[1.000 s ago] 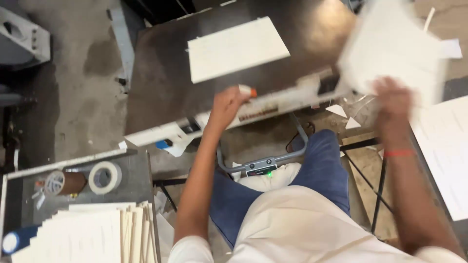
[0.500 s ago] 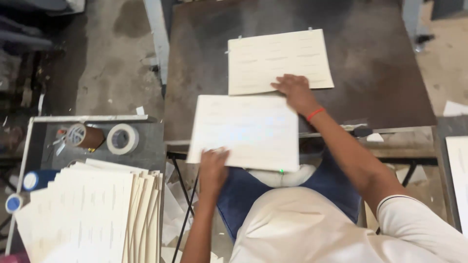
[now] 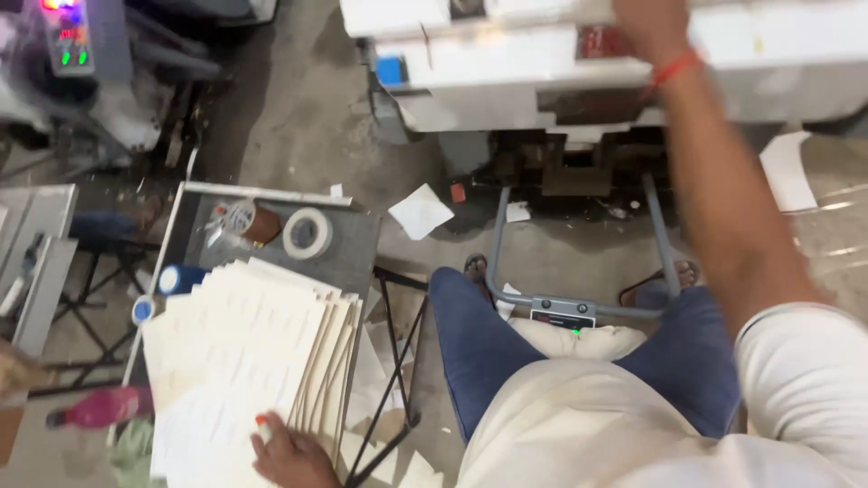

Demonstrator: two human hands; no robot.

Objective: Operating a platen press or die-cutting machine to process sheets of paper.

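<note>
Item, nearest: left hand (image 3: 291,455), fingers curled down onto the near edge of the fanned stack of cream sheets (image 3: 249,361), thumb pressed on the top sheet; whether a sheet is pinched free or only touched cannot be told. The step in hand reads as taking a fresh sheet off that stack; the next move would call for separating one sheet from those fanned beneath it without dragging the others off the side table (image 3: 354,248). Stack: one, sheets too many and too overlapped to count. Beyond the fingertips, on the same table: one roll of white tape (image 3: 306,233), one brown roll (image 3: 260,223) just beside it, two blue-capped items at the stack's far-left corner. Left of the fingers, low: one pink bottle (image 3: 98,408), blurred. Right of the left hand: the person's lap, blue trousers, with a grey metal foot frame (image 3: 579,307) between the knees. On the floor beyond: one loose white paper square (image 3: 420,212). Farthest: right hand (image 3: 653,27), raised onto the white machine arm (image 3: 542,54), one red wrist band below it; hand cropped by the frame edge and blurred, so its grasp cannot be told.
</note>
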